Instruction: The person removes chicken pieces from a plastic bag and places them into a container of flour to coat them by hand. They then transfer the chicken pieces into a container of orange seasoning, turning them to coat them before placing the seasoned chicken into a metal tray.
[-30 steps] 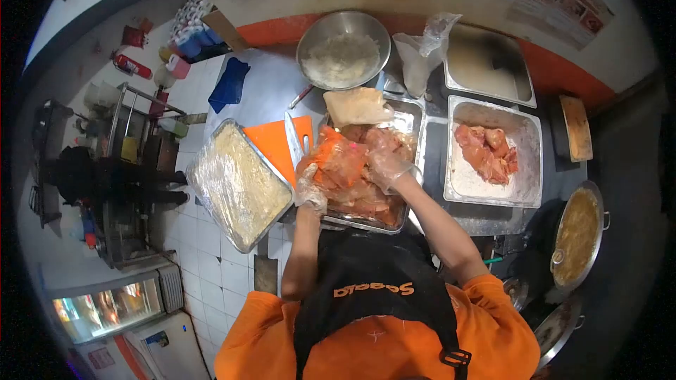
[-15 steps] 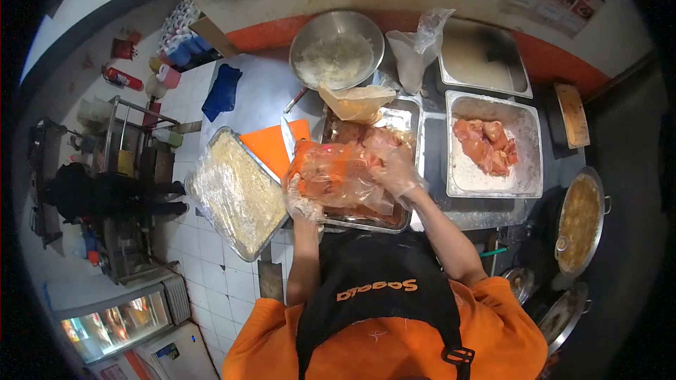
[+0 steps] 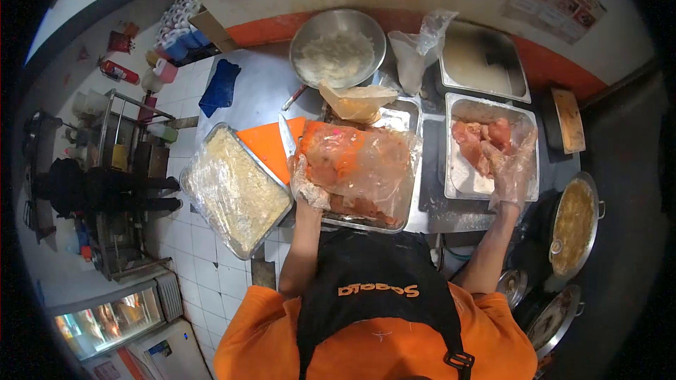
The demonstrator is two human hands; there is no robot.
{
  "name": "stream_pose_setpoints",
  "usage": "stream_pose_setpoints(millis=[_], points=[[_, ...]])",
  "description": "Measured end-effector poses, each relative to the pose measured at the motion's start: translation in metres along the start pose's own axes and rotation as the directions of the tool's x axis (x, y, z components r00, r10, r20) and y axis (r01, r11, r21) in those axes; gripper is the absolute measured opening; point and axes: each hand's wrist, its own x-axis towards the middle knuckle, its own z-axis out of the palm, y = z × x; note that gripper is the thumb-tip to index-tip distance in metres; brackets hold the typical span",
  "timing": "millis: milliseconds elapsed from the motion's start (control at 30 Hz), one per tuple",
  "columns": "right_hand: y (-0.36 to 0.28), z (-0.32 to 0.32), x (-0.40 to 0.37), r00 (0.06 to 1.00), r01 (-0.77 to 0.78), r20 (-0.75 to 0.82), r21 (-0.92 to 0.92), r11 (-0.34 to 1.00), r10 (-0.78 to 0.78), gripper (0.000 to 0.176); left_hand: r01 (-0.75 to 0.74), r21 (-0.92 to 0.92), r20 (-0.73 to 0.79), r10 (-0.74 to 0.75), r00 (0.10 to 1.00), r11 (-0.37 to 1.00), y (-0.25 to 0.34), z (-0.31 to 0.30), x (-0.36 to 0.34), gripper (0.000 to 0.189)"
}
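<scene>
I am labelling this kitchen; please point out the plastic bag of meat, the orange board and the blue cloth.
Plastic bag of meat (image 3: 360,162), head view: its upper surface.
Orange board (image 3: 265,142), head view: bare left part.
Blue cloth (image 3: 220,89), head view: its middle.

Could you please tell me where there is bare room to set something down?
The steel table shows a bare patch between the blue cloth, the metal bowl and the orange board, and a narrow strip between the meat tray and the floury container. It is crowded around the left hand.
</scene>
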Motion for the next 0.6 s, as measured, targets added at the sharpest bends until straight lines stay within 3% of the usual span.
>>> stream_pose_setpoints(millis=[33,133,200,233,300,367,400,500,533,567,600], points=[[0.0,0.002,-0.001,1.0,0.003,0.0,0.0,1.0,-0.003,0.03,0.071,-0.063,0.029,-0.069,0.997,0.995,0.001,-0.001,0.003,0.04],[0.011,0.02,-0.011,0.892,0.346,0.362,-0.158,0.925,-0.271,0.017,0.218,-0.2,0.148,-0.19,0.971,0.955,0.005,0.017,0.002,0.045],[0.025,0.045,-0.028,0.563,0.549,0.679,0.119,0.828,-0.471,0.013,0.293,-0.258,0.235,-0.235,0.943,0.921,0.005,0.023,0.004,0.047],[0.024,0.061,-0.036,0.431,0.56,0.787,0.149,0.815,-0.441,0.02,0.276,-0.243,0.24,-0.218,0.946,0.93,0.001,0.022,0.008,0.05],[0.027,0.083,-0.055,0.449,0.576,0.81,0.06,0.815,-0.377,0.027,0.247,-0.232,0.24,-0.19,0.952,0.941,0.001,0.027,0.005,0.054],[0.039,0.103,-0.057,0.479,0.734,0.715,-0.007,0.679,-0.51,0.039,0.275,-0.24,0.37,-0.175,0.913,0.931,0.004,0.04,-0.001,0.059],[0.037,0.105,-0.058,0.485,0.69,0.74,0.004,0.724,-0.466,0.045,0.286,-0.252,0.405,-0.168,0.899,0.924,0.005,0.041,-0.002,0.061],[0.041,0.115,-0.06,0.472,0.669,0.762,0.018,0.743,-0.444,0.041,0.337,-0.275,0.364,-0.227,0.903,0.9,0.012,0.047,-0.002,0.058],[0.065,0.125,-0.059,0.427,0.804,0.69,0.006,0.595,-0.584,0.034,0.329,-0.28,0.361,-0.218,0.907,0.902,0.007,0.041,0.003,0.058],[0.058,0.126,-0.062,0.423,0.804,0.692,0.012,0.595,-0.585,0.034,0.271,-0.211,0.278,-0.208,0.938,0.939,-0.003,0.031,0.01,0.055],[0.044,0.127,-0.067,0.584,0.604,0.726,-0.09,0.792,-0.363,0.035,0.219,-0.134,0.195,-0.191,0.962,0.967,-0.007,0.033,0.01,0.053]])
